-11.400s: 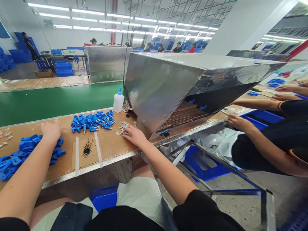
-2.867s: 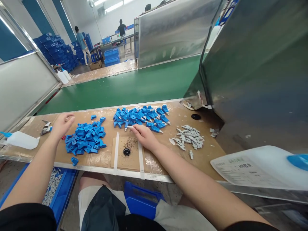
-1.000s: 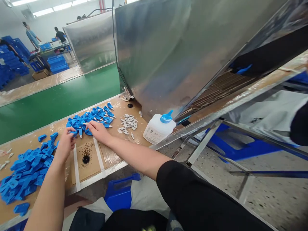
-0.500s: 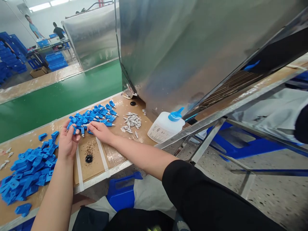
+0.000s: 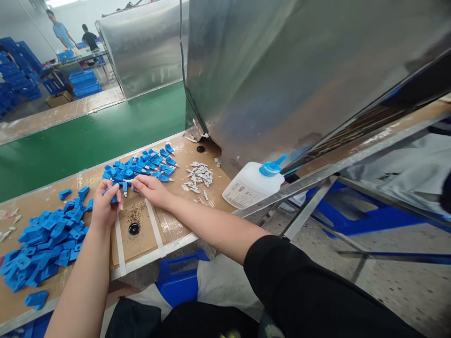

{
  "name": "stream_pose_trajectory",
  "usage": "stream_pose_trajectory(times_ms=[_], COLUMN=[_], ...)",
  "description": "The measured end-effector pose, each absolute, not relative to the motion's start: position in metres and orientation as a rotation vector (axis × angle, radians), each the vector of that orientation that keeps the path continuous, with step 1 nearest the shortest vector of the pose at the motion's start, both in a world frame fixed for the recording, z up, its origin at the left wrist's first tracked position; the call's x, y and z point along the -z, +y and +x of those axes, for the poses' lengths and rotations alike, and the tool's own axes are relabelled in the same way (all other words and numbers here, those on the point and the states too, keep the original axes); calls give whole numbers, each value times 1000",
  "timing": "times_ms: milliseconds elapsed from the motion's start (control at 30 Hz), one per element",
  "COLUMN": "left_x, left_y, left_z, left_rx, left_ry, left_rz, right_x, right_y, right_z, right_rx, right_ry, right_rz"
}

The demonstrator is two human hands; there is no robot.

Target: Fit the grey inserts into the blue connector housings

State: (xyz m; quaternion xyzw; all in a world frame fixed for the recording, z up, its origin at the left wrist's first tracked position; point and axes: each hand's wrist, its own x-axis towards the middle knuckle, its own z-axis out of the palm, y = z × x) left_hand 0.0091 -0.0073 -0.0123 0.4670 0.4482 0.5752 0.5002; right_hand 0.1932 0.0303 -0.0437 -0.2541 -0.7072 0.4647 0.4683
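Probably light, stiff, best held by its sides, the blue part [image 5: 113, 199] sits in the left hand [image 5: 103, 206], fingers curled round it, eleven o'clock from the disc [image 5: 134, 228], the right hand [image 5: 152, 189] pinching a pin [image 5: 128, 180].

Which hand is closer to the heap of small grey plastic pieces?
Right. The right hand is just left of the grey heap; the left hand is farther left.

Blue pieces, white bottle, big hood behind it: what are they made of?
Blue pieces: likely molded plastic, satin; even color, crisp repeated shapes.
White bottle: probably plastic, semi-matte; milky, slightly translucent walls. Its blue cap looks like plastic too.
Hood: looks like sheet metal, brushed or dulled; soft, smeared reflections. Can't tell steel from aluminum.
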Motion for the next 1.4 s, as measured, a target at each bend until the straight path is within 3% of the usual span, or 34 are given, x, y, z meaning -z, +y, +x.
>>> stream_pose_trajectory(times_ms=[333,567,700,1400], left_x=[10,27,34,34], left_y=[-11,-13,-10,-16], left_z=[11,4,1,11], left_rx=[-1197,-1096,-1051,-874], left_ry=[1098,1643,1709,1968], left_rz=[916,1251,1358,1630], right_x=[45,47,47,40], right_y=[29,18,14,-2], right_z=[192,194,193,185], right_rx=[-1063,-662,-528,-363], right_ry=[-1743,-2138,-2242,-2663], right_rz=[-626,-786,-889,-1153])
